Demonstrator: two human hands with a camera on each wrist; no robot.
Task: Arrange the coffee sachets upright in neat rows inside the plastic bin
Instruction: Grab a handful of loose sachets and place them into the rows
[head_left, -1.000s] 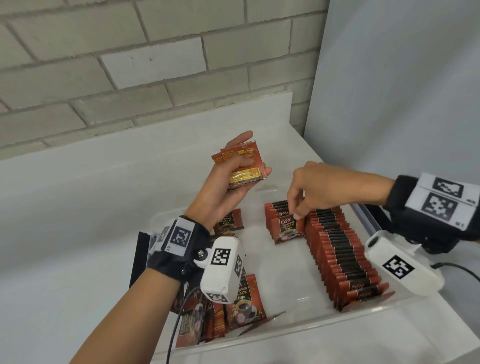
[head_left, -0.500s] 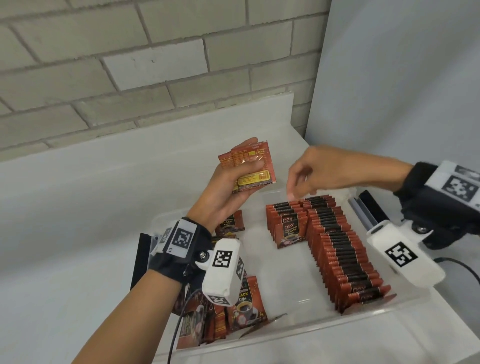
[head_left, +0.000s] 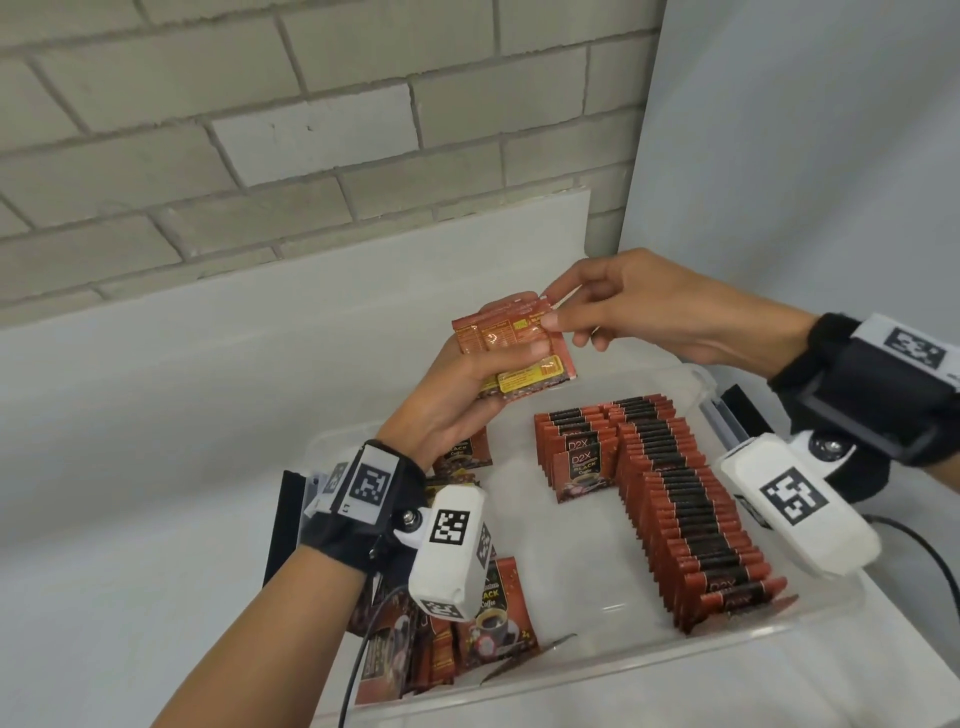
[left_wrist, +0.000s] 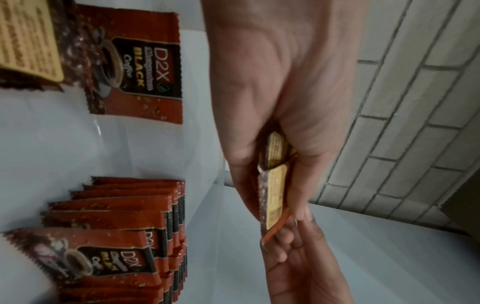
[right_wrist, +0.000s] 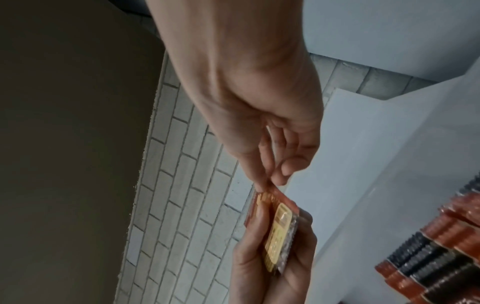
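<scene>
Coffee sachets (head_left: 511, 347) fan in our left hand (head_left: 457, 400); our right hand (head_left: 631, 306) pinches the top one's 1 o'clock corner, so we peel one only, then stand it in the short row (head_left: 574, 449).

Left hand (head_left: 457, 405) grips a small stack of coffee sachets (head_left: 511, 348) above the clear plastic bin (head_left: 649, 670). Right hand (head_left: 639, 306) is pinching the top one's corner.

We cannot count the sachets in the left hand (head_left: 457, 400): its thumb covers their middle, and their print is too blurred to read. The wrist camera (head_left: 451, 556) hides part of the loose sachets (head_left: 498, 618) at the near left corner of the bin (head_left: 623, 670). In the left wrist view, the short row (left_wrist: 109, 236) is cut off by the bottom edge.
</scene>
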